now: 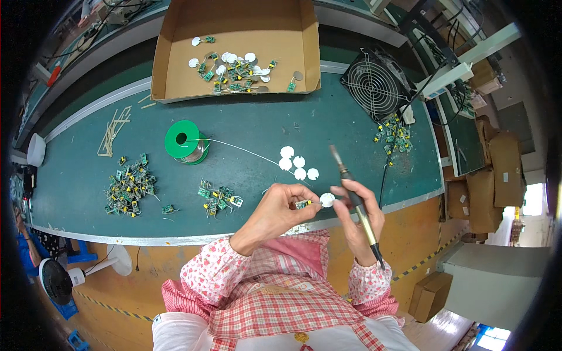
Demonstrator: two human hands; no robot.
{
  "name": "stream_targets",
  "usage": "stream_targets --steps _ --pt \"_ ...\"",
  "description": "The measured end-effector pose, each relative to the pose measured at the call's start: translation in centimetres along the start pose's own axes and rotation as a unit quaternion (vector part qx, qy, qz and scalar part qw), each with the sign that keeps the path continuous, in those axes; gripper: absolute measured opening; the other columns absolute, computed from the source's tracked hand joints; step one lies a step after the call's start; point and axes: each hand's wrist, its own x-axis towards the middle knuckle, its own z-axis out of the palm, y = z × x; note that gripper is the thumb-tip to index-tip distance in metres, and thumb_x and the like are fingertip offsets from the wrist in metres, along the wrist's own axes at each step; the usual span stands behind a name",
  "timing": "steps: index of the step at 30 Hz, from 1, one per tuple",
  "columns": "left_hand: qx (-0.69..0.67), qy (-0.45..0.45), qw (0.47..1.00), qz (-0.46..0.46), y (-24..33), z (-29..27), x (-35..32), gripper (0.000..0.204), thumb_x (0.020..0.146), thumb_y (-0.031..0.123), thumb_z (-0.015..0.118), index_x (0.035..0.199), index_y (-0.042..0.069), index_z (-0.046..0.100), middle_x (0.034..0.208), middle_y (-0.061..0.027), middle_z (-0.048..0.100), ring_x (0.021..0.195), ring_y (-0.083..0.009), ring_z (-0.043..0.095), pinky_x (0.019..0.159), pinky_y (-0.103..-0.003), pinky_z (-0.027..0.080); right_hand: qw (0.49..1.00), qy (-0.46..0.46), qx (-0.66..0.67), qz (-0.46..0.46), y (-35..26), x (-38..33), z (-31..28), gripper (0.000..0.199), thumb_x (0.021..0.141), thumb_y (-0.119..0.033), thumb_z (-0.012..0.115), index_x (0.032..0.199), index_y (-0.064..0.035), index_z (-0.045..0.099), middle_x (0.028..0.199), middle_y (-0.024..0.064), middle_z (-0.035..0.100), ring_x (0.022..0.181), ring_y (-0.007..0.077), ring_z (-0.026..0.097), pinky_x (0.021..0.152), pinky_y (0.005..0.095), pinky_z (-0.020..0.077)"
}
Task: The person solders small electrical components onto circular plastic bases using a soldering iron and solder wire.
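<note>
My left hand [276, 212] pinches a small green circuit board [302, 204] with a yellow part on it, just over the table's near edge. A round white disc [326, 200] sits at the board's right end, between my two hands; whether it is joined to the board I cannot tell. My right hand [356, 238] is wrapped round a soldering iron [366, 225], its tip pointing up and away from me. The thumb and forefinger of that hand are close to the disc. Thin solder wire runs from a green spool [173, 140] toward my left hand. Several loose white discs [300, 174] lie beyond my hands.
Piles of circuit boards [130, 187] lie at the left, with a smaller pile [218, 198] nearer. A cardboard box [234, 23] of boards with discs stands at the back. To the right are a black fan [377, 85], more boards [393, 134] and the iron's cable.
</note>
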Motion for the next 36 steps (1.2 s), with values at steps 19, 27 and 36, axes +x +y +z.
stream_targets --steps 19,27,36 --pt "-0.227 0.129 0.965 0.004 -0.4 0.0 0.1 0.011 0.084 0.012 0.068 0.087 0.002 0.067 0.075 0.0022 0.061 0.061 -0.0023 0.045 0.053 -0.017 0.033 0.982 0.113 0.011 -0.151 0.4 -3.0 0.1 0.024 0.092 -0.023 0.047 0.089 0.0007 0.050 0.064 0.0124 0.055 0.043 0.0169 0.056 0.043 0.0246 0.0432" --pt "-0.239 0.133 0.962 0.006 -0.3 0.0 -0.1 0.011 0.083 0.011 0.068 0.088 0.001 0.067 0.074 0.0024 0.060 0.061 -0.0027 0.044 0.053 -0.018 0.032 0.985 0.096 0.010 -0.144 0.3 -3.0 0.1 0.025 0.092 -0.023 0.047 0.090 0.0009 0.050 0.065 0.0125 0.056 0.045 0.0171 0.057 0.045 0.0253 0.0446" --pt "-0.231 0.129 0.964 -0.008 -0.1 -0.1 -0.2 0.012 0.083 0.012 0.068 0.087 0.001 0.067 0.074 0.0019 0.060 0.062 -0.0028 0.045 0.053 -0.018 0.032 0.970 0.071 -0.047 -0.229 1.1 -3.1 -0.1 0.018 0.090 -0.017 0.057 0.090 0.0009 0.056 0.066 0.0090 0.066 0.050 0.0162 0.064 0.047 0.0266 0.0498"
